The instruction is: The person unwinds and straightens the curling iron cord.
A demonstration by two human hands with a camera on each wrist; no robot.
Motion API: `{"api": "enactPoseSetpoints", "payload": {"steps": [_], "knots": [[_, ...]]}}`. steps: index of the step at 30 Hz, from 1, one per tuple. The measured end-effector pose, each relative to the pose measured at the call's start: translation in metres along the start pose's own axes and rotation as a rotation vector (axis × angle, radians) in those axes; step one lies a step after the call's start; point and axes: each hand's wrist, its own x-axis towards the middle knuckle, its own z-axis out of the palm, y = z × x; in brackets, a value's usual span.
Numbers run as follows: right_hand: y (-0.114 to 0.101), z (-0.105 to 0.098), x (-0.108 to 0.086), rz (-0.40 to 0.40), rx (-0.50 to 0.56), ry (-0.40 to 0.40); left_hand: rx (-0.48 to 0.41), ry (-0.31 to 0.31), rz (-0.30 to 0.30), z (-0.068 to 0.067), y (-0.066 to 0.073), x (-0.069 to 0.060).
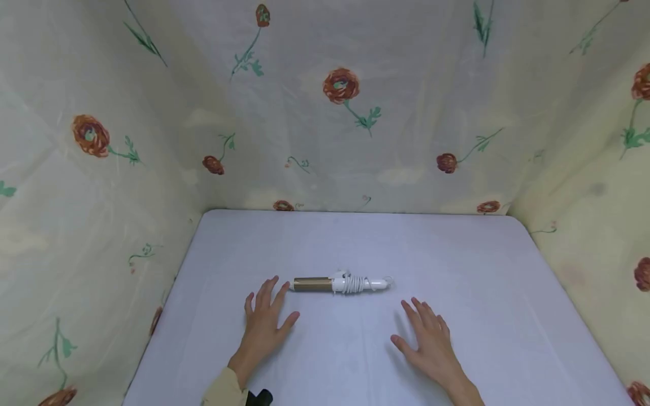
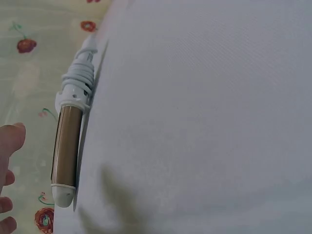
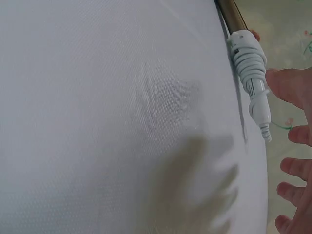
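A curling iron [image 1: 312, 284] lies crosswise on the white table, its gold-brown barrel to the left and its white handle to the right. Its white cord [image 1: 354, 283] is wound round the handle, as the right wrist view also shows. My left hand [image 1: 265, 328] is spread just in front of the barrel's white tip [image 2: 63, 196]; whether a fingertip touches it I cannot tell. Apart from the handle, to its front right, my right hand [image 1: 428, 345] hovers with fingers spread, holding nothing. Both hands cast shadows on the cloth.
A white cloth covers the table [image 1: 355, 239], whose far corners are rounded. Floral curtains [image 1: 391, 107] hang behind it and along both sides. A black strap piece [image 1: 260, 397] shows by the left sleeve [image 1: 225, 389].
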Motion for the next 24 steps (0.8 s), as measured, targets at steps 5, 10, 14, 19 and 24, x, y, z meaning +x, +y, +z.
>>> {"api": "enactPoseSetpoints", "payload": {"steps": [5, 10, 14, 19, 24], "knots": [[-0.005, 0.005, 0.005, -0.019, 0.021, -0.012, -0.042, 0.016, 0.014, 0.011, 0.005, 0.014], [-0.01, 0.011, 0.002, -0.041, 0.038, 0.007, -0.039, -0.039, 0.042, 0.025, 0.013, 0.034], [-0.014, 0.017, 0.002, -0.069, 0.041, 0.043, -0.033, -0.067, 0.098, 0.037, 0.018, 0.05], [-0.018, 0.022, 0.003, -0.102, 0.063, 0.086, -0.039, -0.077, 0.131, 0.048, 0.02, 0.062], [-0.02, 0.024, 0.004, -0.106, 0.067, 0.107, -0.024, -0.12, 0.108, 0.062, 0.02, 0.066]]}}
